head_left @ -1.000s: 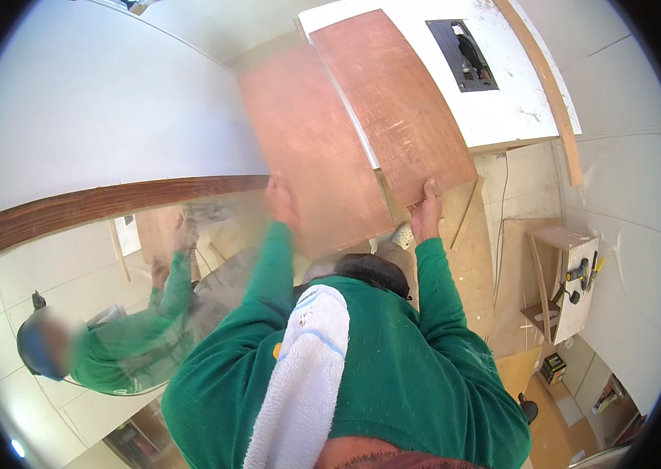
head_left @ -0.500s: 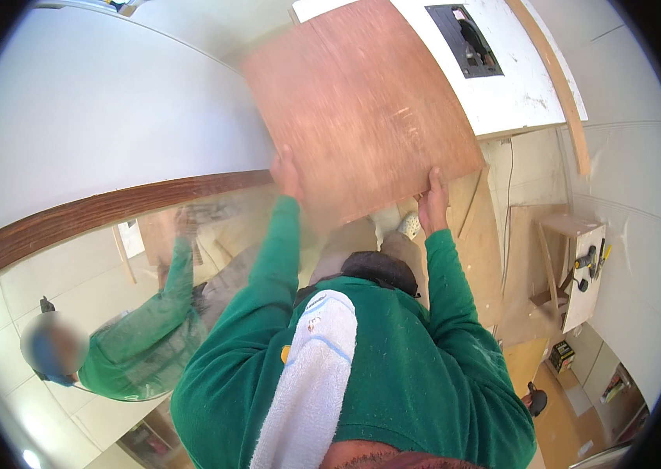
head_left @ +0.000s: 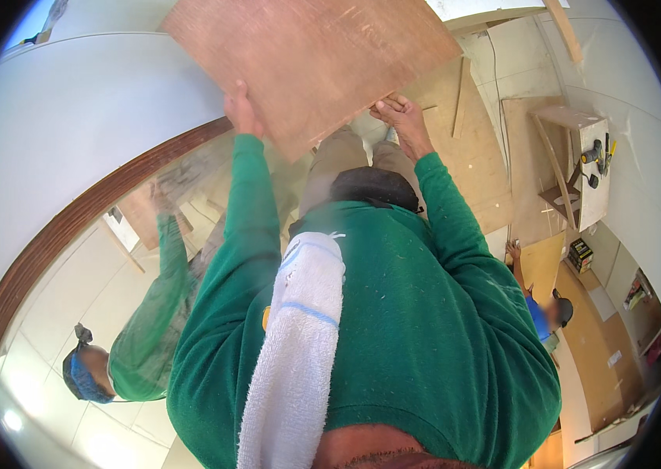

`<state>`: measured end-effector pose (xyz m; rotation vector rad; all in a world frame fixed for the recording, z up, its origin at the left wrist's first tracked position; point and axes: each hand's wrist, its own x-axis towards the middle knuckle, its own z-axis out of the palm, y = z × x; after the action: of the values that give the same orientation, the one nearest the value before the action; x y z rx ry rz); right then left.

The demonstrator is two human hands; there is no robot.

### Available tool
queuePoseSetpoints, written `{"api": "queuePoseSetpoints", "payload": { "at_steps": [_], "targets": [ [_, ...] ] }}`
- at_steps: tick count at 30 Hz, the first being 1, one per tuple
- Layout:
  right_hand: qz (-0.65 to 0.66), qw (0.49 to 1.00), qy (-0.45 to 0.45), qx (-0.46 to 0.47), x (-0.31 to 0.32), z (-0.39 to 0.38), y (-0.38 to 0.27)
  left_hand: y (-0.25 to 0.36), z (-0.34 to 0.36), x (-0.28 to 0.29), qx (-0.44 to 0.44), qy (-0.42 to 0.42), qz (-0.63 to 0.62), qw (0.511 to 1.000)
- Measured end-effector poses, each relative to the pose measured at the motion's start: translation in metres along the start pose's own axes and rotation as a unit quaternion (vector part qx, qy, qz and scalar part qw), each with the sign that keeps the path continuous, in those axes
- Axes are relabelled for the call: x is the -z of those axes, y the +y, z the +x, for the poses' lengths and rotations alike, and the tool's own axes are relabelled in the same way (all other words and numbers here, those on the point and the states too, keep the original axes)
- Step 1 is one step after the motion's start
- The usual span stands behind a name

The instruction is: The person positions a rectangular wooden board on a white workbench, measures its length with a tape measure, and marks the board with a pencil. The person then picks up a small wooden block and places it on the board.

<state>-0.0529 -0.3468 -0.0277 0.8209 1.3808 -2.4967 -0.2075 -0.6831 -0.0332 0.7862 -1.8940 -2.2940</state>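
A reddish-brown plywood board (head_left: 311, 66) fills the upper middle of the view, held in front of me above my legs. My left hand (head_left: 244, 113) grips its left edge near the near corner, the fingertips resting on the wood. My right hand (head_left: 401, 121) has its fingers closed on the lower right edge, where another layer may lie underneath; I cannot tell how many sheets are held. A white sock-like cloth (head_left: 291, 344) lies over my green sweatshirt.
A wood-framed mirror (head_left: 53, 320) at left reflects me. Right are large floor sheets (head_left: 479, 180), a batten (head_left: 565, 31), and a small wooden box (head_left: 592, 203) bearing a cordless drill (head_left: 592, 156). Another person (head_left: 541, 316) in blue is low at right. A white panel (head_left: 487, 6) tops the view.
The two plywood pieces seen side by side now appear overlapped as one. Board and both hands moved upward in the view, the right hand also leftward. The other person has come more into sight.
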Motion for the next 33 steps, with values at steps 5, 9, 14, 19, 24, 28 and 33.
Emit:
{"api": "queuePoseSetpoints", "payload": {
  "at_steps": [5,9,14,19,24,28,33],
  "targets": [
    [-0.030,0.999,0.042,0.015,-0.008,-0.002,0.000,0.000,0.001,-0.003,0.016,0.010,-0.016,1.000],
    [-0.013,0.997,0.076,0.016,-0.011,0.001,0.004,-0.004,0.003,0.001,-0.010,-0.003,0.005,1.000],
    [-0.084,0.991,0.107,0.019,-0.017,0.004,0.003,-0.011,0.011,0.003,-0.055,0.001,0.050,0.997],
    [0.021,0.997,0.070,-0.020,-0.026,-0.002,-0.006,-0.014,0.016,0.005,-0.012,0.031,0.062,0.998],
    [0.109,0.990,0.077,-0.045,-0.046,0.007,0.003,-0.009,0.011,0.003,0.004,0.028,0.065,0.997],
    [0.133,0.984,0.115,-0.027,-0.062,0.024,0.017,-0.008,0.007,0.003,0.041,0.021,0.052,0.998],
    [0.135,0.978,0.161,0.003,-0.054,0.021,0.007,-0.023,-0.002,0.003,0.038,-0.029,0.049,0.998]
  ]
}}
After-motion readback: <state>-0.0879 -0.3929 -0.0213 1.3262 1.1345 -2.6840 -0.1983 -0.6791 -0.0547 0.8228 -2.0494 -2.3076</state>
